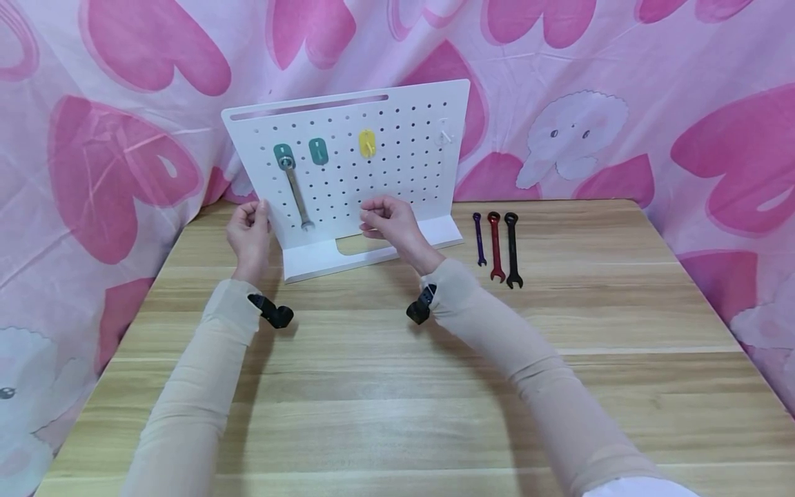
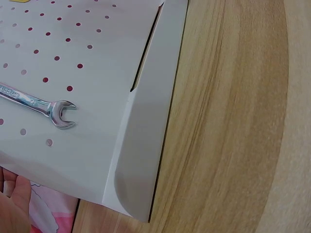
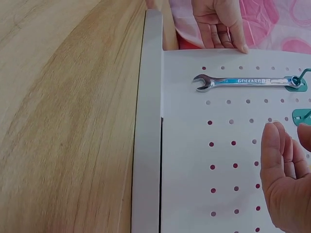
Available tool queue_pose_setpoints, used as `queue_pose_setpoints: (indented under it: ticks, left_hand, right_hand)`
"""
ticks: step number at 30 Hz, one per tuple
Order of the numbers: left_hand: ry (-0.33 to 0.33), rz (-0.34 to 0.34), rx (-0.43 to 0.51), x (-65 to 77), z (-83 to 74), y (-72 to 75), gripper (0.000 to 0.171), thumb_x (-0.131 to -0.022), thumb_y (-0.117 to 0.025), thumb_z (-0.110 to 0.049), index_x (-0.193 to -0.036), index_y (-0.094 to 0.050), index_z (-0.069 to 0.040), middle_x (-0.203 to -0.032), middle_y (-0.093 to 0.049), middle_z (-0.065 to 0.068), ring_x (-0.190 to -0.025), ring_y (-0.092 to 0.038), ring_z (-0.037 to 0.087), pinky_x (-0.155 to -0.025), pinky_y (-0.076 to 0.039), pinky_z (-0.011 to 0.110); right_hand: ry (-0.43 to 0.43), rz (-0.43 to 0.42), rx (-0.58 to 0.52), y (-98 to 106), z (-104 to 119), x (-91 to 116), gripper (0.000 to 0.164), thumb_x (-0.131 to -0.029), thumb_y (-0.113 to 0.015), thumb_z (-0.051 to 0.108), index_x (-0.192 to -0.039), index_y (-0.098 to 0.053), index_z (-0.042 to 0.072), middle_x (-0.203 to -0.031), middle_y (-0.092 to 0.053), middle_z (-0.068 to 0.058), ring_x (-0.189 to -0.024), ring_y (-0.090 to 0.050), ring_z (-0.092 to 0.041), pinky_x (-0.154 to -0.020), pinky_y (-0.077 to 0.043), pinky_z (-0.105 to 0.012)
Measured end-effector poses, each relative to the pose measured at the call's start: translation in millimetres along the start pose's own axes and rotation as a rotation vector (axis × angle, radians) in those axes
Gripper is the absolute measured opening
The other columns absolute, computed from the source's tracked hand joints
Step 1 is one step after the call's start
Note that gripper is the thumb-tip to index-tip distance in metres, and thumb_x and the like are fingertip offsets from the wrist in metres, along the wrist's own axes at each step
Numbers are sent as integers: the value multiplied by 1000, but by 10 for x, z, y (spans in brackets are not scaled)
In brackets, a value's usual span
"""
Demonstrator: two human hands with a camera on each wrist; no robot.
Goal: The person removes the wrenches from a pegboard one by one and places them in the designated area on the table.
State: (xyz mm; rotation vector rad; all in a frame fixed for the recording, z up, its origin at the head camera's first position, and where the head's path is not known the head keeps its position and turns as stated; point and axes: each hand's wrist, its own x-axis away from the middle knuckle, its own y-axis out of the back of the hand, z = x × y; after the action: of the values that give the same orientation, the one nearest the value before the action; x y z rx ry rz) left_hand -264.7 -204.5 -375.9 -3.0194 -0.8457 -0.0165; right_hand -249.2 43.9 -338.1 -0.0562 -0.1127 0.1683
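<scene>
A white pegboard (image 1: 397,172) stands upright on its foot at the back of the table. A silver combination wrench (image 1: 297,193) hangs by its ring end from the left green hook (image 1: 282,153), its open jaw pointing down. My left hand (image 1: 250,235) is at the board's left edge, fingers loosely bent and a fingertip right at that edge. In front of the board's lower middle is my right hand (image 1: 397,224), with relaxed, slightly bent fingers and nothing held. In the right wrist view this hand (image 3: 286,179) overlaps the board near the second green hook (image 3: 302,116).
A yellow hook (image 1: 368,143) and a clear hook (image 1: 444,132) are farther right on the board. Right of it lie a purple wrench (image 1: 479,238), a red wrench (image 1: 495,245) and a black wrench (image 1: 512,248) on the wooden table (image 1: 385,400). A pink curtain (image 1: 652,103) hangs behind.
</scene>
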Motion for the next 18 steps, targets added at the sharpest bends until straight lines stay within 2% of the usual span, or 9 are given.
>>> queue_pose_setpoints:
  ticks: [8,18]
  left_hand:
    - [-13,0,-2,-2,8,2,21,-88,-60,-40,-94,-59,-21,-84,-48,-5,-77,-45,7,-71,-43,21]
    - [-22,-9,6,-2,9,5,20,-88,-61,-39,-92,-60,-19,-81,-48,-4,-73,-45,8,-63,-40,16]
  right_hand:
    - [35,22,-20,-74,4,-20,27,-90,-61,3,-116,-57,-4,-88,-58,-4,-77,-63,-12,-77,-55,-27]
    - [47,26,-13,-159,-2,-53,24,-90,-60,4,-113,-58,-1,-91,-58,-5,-79,-61,-12,-79,-55,-27]
